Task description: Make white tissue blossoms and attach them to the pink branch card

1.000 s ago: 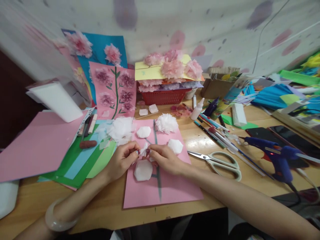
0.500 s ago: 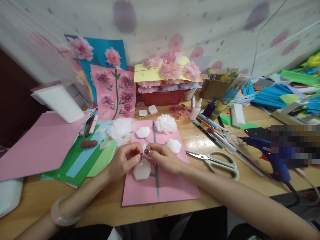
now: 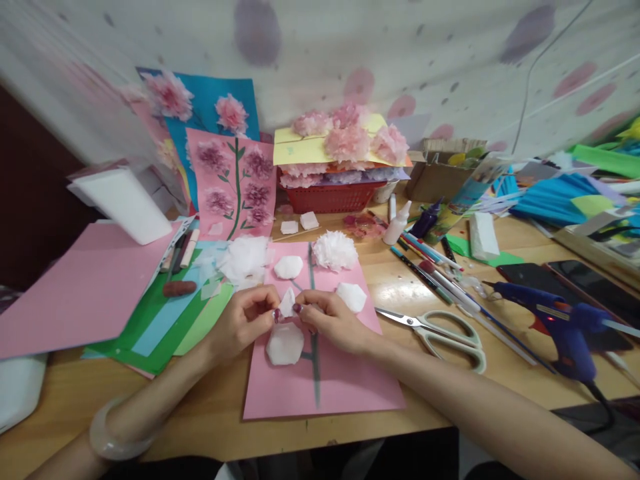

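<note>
My left hand (image 3: 245, 319) and my right hand (image 3: 333, 320) meet over a pink paper sheet (image 3: 325, 383) and pinch a small white tissue piece (image 3: 287, 303) between their fingertips. Just below them a flat white tissue stack (image 3: 285, 344) lies on the sheet beside a painted green stem (image 3: 316, 373). Two more flat stacks (image 3: 289, 267) (image 3: 351, 297) and a fluffed white tissue flower (image 3: 335, 251) rest further up the sheet. A pale bangle (image 3: 117, 433) circles my left wrist.
Scissors (image 3: 440, 327) lie right of the sheet, then pens (image 3: 430, 267), a glue bottle (image 3: 397, 223) and a blue glue gun (image 3: 555, 320). Loose tissue (image 3: 245, 259), green and pink paper (image 3: 85, 287) lie left. A red basket (image 3: 327, 195) with pink flowers stands behind.
Both hands stay together over the sheet, working the small tissue piece; it now stands up between the fingertips. The view has shifted slightly.
</note>
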Available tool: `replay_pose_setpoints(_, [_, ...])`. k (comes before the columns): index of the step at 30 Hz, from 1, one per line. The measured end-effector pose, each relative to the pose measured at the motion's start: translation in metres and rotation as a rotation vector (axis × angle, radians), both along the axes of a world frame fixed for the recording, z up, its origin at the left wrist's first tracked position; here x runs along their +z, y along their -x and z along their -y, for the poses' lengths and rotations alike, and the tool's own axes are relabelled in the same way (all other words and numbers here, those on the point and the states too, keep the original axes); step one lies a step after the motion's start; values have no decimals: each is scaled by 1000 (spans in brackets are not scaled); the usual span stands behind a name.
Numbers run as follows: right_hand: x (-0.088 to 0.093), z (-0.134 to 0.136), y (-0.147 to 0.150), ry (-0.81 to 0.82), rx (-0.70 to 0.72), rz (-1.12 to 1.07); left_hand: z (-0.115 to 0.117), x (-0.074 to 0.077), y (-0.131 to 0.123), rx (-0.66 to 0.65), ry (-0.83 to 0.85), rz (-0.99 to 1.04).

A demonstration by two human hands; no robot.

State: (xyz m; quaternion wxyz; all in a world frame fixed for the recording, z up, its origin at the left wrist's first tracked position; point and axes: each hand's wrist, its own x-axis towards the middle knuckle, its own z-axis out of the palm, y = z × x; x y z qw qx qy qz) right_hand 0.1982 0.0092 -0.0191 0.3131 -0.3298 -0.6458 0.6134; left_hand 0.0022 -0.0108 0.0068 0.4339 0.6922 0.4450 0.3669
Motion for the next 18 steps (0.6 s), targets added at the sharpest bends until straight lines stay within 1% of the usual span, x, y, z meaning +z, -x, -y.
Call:
replay_pose_setpoints(5, [4, 0, 0, 20, -19, 9, -9, 3, 12, 23, 35, 68])
replay_pose_setpoints(8, [5, 1, -1, 12, -17, 29, -10, 1, 17, 5, 43, 76])
replay_pose_setpoints(10, [4, 1, -1, 23, -11, 25, -7, -2, 15, 17, 57, 50])
replay_pose_setpoints(14, [3, 1, 0, 18, -9, 14, 2, -7, 1, 105, 91, -13])
replay_pose_setpoints(18, [3, 0, -1, 14, -11, 2, 4, -8, -8, 232, 39, -53])
